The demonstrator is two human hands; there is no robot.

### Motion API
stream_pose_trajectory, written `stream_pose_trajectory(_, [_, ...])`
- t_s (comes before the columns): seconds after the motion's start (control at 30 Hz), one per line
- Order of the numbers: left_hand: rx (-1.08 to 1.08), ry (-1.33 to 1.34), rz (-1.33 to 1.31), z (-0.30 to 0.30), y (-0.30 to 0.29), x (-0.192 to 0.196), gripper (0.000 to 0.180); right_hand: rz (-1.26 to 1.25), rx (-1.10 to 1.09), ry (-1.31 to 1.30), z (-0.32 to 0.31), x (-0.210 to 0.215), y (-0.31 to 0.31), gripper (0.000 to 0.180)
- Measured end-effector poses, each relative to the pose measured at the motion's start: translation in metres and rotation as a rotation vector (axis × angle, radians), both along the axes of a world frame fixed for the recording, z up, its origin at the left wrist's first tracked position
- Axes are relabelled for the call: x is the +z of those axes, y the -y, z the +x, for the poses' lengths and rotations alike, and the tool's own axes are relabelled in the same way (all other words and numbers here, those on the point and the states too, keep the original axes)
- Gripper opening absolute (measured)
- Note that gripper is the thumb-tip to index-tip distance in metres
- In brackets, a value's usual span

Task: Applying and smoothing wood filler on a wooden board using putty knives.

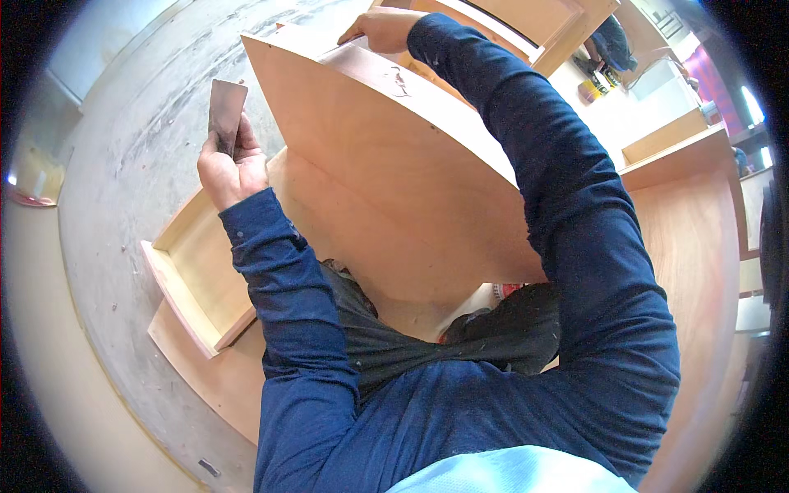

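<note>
My left hand (233, 168) is raised to the left of an upright wooden panel (394, 164), closed around the lower end of a flat, rectangular, brownish-grey plate (226, 107). Dark smears mark the plate near my fingers. Over the panel's far upper side, my right hand (386, 30) is bent downward with its fingers pressed together. Whatever those fingers hold is too small or hidden to name. Dark marks (399, 80) show on the panel's pale top surface, near my right forearm. The panel belongs to a box-like wooden piece standing in front of my legs.
A shallow wooden drawer (193, 271) lies at the left on a wooden board (209, 378). More wooden cabinet parts (690, 214) stand at the right, and a framed piece (526, 29) is at the far side. The concrete floor (156, 123) is scuffed.
</note>
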State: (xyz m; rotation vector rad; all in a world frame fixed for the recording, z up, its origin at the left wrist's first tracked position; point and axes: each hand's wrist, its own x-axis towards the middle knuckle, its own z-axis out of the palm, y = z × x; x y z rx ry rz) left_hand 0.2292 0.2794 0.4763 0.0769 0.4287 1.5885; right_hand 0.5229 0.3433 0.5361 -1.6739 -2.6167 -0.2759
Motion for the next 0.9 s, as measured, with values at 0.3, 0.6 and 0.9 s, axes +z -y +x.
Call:
stream_pose_trajectory(0.3, [-0.010,0.036,0.006,-0.011,0.004,-0.011,0.026,-0.301,-0.044,-0.005,-0.010,0.028,0.082,0.062])
stream_pose_trajectory(0.6, [-0.070,0.061,0.032,0.007,-0.012,-0.013,0.027,-0.414,-0.094,-0.059,0.068,0.045,0.189,0.060])
stream_pose_trajectory(0.9, [-0.044,0.034,0.027,0.009,0.000,-0.003,0.035,-0.118,-0.111,-0.560,0.075,0.009,0.228,0.064])
